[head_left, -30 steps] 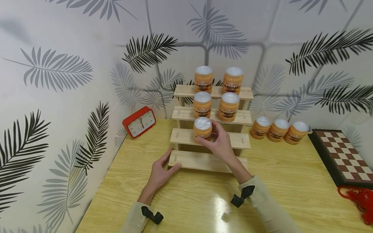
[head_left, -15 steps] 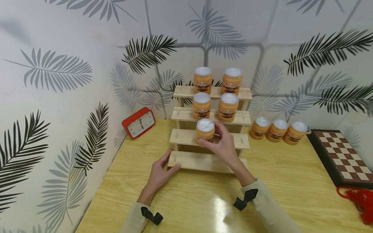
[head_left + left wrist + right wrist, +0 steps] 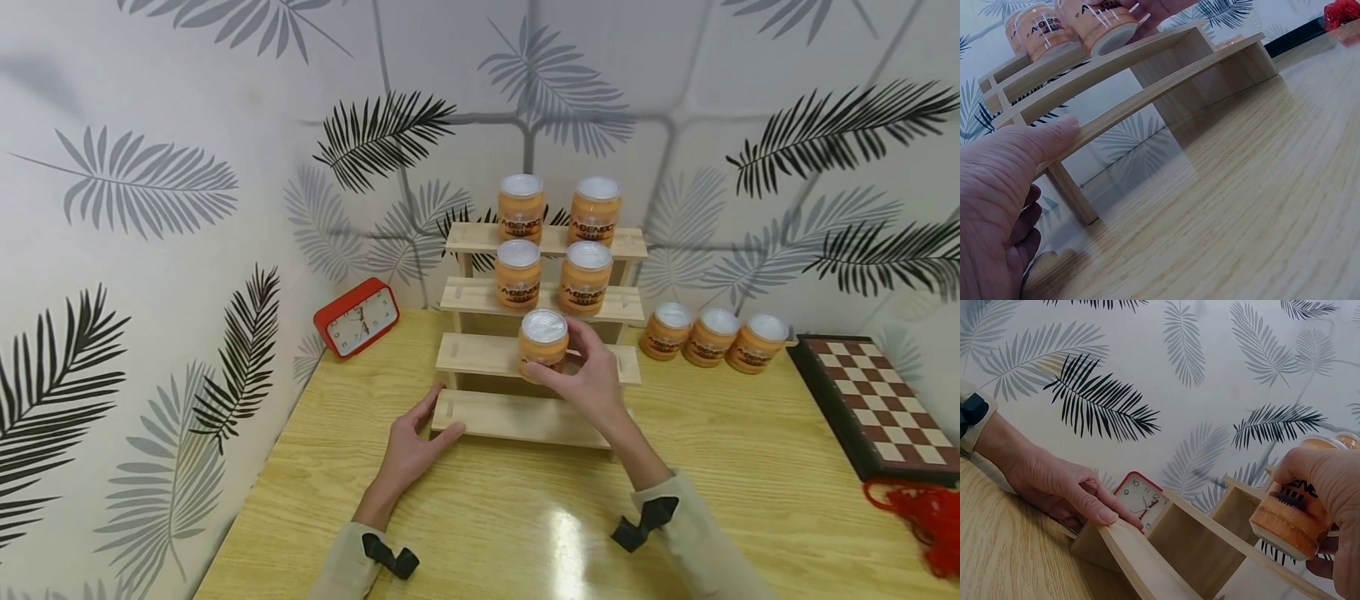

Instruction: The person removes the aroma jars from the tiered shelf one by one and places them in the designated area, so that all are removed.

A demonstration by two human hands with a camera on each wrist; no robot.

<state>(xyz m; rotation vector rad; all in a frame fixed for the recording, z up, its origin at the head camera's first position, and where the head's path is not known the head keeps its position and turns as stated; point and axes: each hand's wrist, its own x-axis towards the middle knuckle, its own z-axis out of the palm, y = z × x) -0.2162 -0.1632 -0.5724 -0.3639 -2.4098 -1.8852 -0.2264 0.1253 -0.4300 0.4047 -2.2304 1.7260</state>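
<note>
over the second step of the wooden rack point(image 3: 480, 354), the right hand point(image 3: 592, 379) curls round an orange jar point(image 3: 543, 341) — lifted just clear, tilted a touch. the left hand point(image 3: 412, 446) lies flat on the bench point(image 3: 465, 517), thumb pressed to the bottom step's left end — holding nothing.

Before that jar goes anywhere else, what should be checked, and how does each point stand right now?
1. Right hand grips the jar firmly: ok, fingers curl round its side.
2. Jar's lid on: ok.
3. Left hand steadies the wooden rack: ok, thumb rests on the lowest step's end.
4. Jar clear of the step under it: cannot tell.
5. Bare room on that step: ok, nothing else stands there.
6. Jars above safely apart from the hand: ok.
</note>
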